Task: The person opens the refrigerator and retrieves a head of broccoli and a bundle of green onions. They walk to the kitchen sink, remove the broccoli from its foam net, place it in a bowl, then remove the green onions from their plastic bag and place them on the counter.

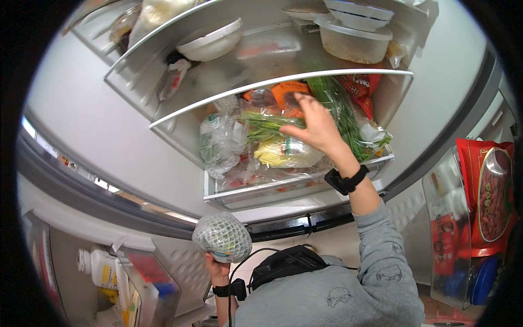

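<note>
My left hand grips a round green vegetable in a white foam net and clear plastic wrap, held low in front of the fridge. Above the produce on the fridge's bottom level, my right hand is spread with nothing in it; whether its fingertips touch the orange-labelled package I cannot tell. Under that hand lie bagged thin green stalks and a plastic-wrapped napa cabbage. Long leafy greens lie to its right. On the left sits a knotted clear plastic bag.
The shelf above has a white bowl, a lidded plastic tub and a blue-rimmed bowl on it. Both fridge doors stand open; the right one's bin holds a red food packet, the left one's a white bottle. A drawer front borders the produce.
</note>
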{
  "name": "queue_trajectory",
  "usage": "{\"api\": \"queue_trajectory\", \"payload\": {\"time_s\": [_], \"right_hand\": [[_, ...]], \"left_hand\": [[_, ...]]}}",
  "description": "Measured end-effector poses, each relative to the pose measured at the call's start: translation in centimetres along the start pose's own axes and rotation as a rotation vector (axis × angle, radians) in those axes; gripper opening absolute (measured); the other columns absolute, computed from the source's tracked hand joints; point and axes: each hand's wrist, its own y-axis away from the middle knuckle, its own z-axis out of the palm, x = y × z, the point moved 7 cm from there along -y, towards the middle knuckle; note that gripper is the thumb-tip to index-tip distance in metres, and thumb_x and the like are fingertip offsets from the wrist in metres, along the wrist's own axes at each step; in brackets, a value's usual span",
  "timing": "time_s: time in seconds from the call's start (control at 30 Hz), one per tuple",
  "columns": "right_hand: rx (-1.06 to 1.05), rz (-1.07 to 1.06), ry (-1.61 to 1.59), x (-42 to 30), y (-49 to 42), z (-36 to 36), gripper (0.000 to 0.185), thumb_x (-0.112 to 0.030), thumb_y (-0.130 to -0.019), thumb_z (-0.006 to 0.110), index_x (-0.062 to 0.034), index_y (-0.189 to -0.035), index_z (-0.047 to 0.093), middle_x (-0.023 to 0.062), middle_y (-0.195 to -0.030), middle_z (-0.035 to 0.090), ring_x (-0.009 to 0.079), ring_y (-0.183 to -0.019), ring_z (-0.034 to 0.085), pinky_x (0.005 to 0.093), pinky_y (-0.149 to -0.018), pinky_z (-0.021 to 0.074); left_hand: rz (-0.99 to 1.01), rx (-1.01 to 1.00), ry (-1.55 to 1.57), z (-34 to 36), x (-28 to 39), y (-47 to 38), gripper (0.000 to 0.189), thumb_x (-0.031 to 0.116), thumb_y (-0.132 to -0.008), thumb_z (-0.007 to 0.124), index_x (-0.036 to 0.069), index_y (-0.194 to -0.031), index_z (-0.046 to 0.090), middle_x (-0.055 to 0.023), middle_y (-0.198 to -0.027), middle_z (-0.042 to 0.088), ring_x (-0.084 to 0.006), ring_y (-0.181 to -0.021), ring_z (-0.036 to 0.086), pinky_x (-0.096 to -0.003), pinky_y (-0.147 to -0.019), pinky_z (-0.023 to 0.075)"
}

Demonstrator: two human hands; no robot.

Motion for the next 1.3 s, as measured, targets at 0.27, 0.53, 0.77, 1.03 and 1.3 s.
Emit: {"api": "queue_trajectory", "payload": {"time_s": [0.27,0.53,0.77,1.03,1.3], "right_hand": [[-0.455,0.067,0.346,0.8,-0.4,6.2,0.084,-0.046,-0.068,0.078,-0.0063,-0.135,0.046,0.0168,-0.118,0.062,0.0301,-0.111,0.059,0.0442,-0.095,0.0416],[-0.071,-0.145,0.222,-2.9,0.7,-1.0,0.054,-0.025,-0.070,0.078,-0.0076,-0.118,0.060,0.0112,-0.098,0.068,0.0288,-0.093,0.065,0.0407,-0.086,0.0454],[-0.582,0.613,-1.009,-0.6,10.6,0.8,0.055,-0.031,-0.092,0.064,0.0055,-0.131,0.050,0.0103,-0.121,0.061,0.0165,-0.105,0.056,0.0312,-0.095,0.0429],[-0.611,1.033,-1.625,0.5,19.8,2.7,0.042,-0.034,-0.096,0.057,0.0010,-0.120,0.055,0.0150,-0.104,0.067,0.0223,-0.090,0.067,0.0360,-0.076,0.0570],[-0.565,1.004,-1.658,0.3,22.0,2.6,0.044,-0.031,-0.096,0.058,0.0026,-0.123,0.054,0.0154,-0.109,0.066,0.0229,-0.094,0.067,0.0361,-0.080,0.0563]], "left_hand": [[-0.006,0.029,-0.110,-1.4,-0.7,0.5,0.074,0.053,-0.080,0.070,0.010,-0.137,0.047,-0.0087,-0.136,0.053,-0.0307,-0.124,0.050,-0.0502,-0.103,0.0426],[0.012,0.030,-0.128,-1.6,-0.7,0.0,0.077,0.050,-0.081,0.071,0.009,-0.139,0.043,-0.0095,-0.138,0.050,-0.0302,-0.125,0.049,-0.0496,-0.105,0.0410],[-0.011,0.051,-0.086,-1.5,-0.7,-0.2,0.073,0.044,-0.079,0.076,0.007,-0.135,0.048,-0.0075,-0.132,0.056,-0.0277,-0.121,0.052,-0.0457,-0.103,0.0430],[-0.028,0.033,-0.106,-2.3,-0.6,-0.5,0.071,0.047,-0.081,0.073,0.007,-0.134,0.049,-0.0093,-0.132,0.055,-0.0295,-0.121,0.052,-0.0482,-0.102,0.0444],[-0.038,0.022,-0.141,-2.2,-0.1,-0.3,0.070,0.046,-0.082,0.072,0.007,-0.135,0.047,-0.0094,-0.135,0.053,-0.0304,-0.124,0.050,-0.0505,-0.104,0.0423]]}}
